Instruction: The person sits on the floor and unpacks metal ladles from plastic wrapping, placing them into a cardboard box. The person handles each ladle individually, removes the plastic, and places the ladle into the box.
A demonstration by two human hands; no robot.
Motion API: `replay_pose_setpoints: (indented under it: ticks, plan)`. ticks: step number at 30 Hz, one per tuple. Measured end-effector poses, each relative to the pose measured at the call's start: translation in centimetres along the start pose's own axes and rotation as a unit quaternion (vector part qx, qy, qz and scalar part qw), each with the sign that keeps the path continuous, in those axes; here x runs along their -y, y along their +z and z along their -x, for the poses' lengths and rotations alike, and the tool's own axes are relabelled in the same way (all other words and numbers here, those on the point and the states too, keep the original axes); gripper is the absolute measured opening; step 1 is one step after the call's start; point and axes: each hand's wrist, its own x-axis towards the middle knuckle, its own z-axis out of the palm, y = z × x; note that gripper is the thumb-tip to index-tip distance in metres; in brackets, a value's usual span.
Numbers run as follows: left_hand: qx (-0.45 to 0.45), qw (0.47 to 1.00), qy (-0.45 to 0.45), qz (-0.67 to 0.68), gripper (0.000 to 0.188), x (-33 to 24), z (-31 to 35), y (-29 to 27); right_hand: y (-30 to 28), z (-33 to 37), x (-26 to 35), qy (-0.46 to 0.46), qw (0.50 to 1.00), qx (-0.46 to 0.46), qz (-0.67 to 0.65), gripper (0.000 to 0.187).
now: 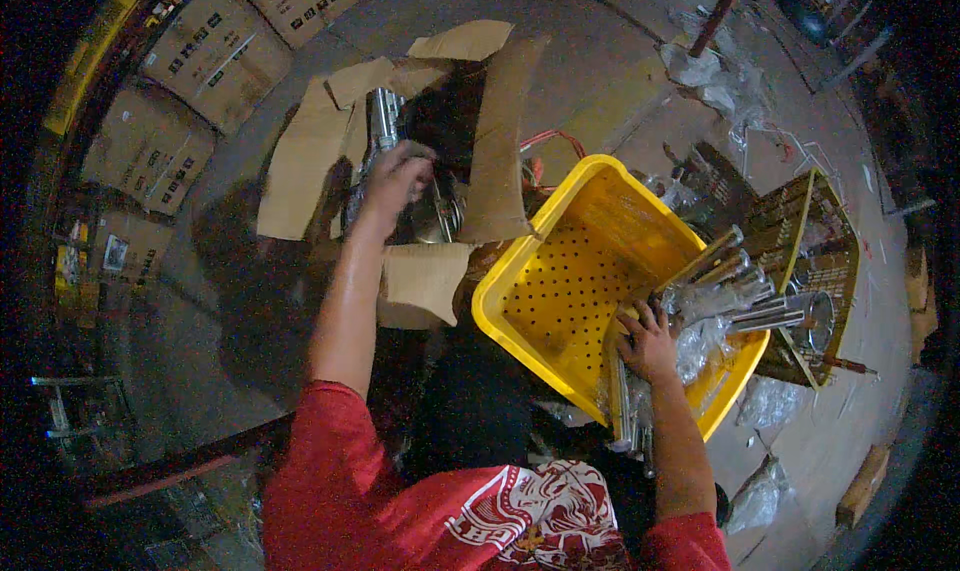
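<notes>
My left hand (398, 179) reaches over an open cardboard box (505, 141), its fingers curled but blurred. Bright metal tubes (383, 119) stand inside the box beyond this hand, and more shiny metal parts (440, 221) lie below it. Whether the left hand grips anything does not show. On the right, my right hand (648, 343) has its fingers bent over metal tubes (622, 411) at the right part of a tilted yellow perforated basket (575, 366). Plastic-wrapped metal tubes (725, 286) lie across the basket beside that hand.
Sealed cardboard cartons (150, 151) line the far left. Right of the yellow basket stands a second, dirty yellow crate (820, 261). Clear plastic wrapping (765, 496) is scattered on the floor, and a red post (718, 13) rises at the back right.
</notes>
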Motion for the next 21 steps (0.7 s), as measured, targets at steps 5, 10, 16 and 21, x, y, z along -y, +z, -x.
replay_pose_setpoints:
  ticks: [5, 10, 16, 21]
  plan:
    - [-0.085, 0.964, -0.140, -0.210, 0.020, 11.5, -6.5, -6.2, 0.6, 0.1, -0.5, -0.036, 0.998, -0.032, 0.049, 0.048]
    - [0.054, 0.910, -0.201, -0.359, 0.021, 18.4, -13.0, 1.2, 0.8, -0.1, -0.4, -0.014, 0.999, 0.007, 0.036, 0.048]
    - [0.013, 0.915, -0.176, -0.363, 0.022, 19.0, -15.0, 6.6, 0.9, 0.0, 0.2, -0.019, 0.999, -0.024, 0.025, 0.044]
    - [-0.009, 0.921, -0.168, -0.352, 0.023, 17.5, -12.0, 6.4, 1.5, 0.1, 0.0, 0.003, 0.998, 0.005, 0.058, 0.042]
